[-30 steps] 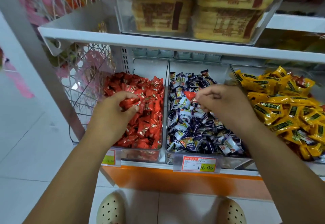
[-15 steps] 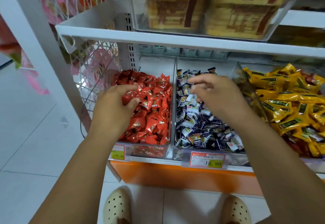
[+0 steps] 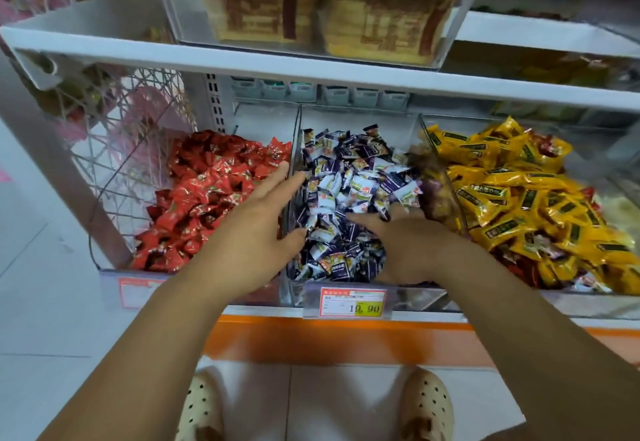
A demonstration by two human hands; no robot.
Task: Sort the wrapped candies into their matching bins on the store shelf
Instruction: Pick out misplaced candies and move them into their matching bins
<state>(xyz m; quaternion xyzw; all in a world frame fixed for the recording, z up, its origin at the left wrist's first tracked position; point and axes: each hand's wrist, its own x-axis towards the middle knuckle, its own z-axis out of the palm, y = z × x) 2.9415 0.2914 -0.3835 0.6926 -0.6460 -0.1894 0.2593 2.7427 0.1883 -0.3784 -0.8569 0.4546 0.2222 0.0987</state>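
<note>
— Where are the purple-and-white candies?
— Heaped in the middle bin, centre frame; red candies left, yellow packets right.
— The hands?
— Right hand lies on the heap, one finger straight, the rest buried; grip unclear. Left hand, fingers straight and slightly apart, crosses the divider.

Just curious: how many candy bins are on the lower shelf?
3: red candy bin on the left, blue-and-white candy bin in the middle, yellow candy bin on the right. More may sit beyond the right edge.
</note>
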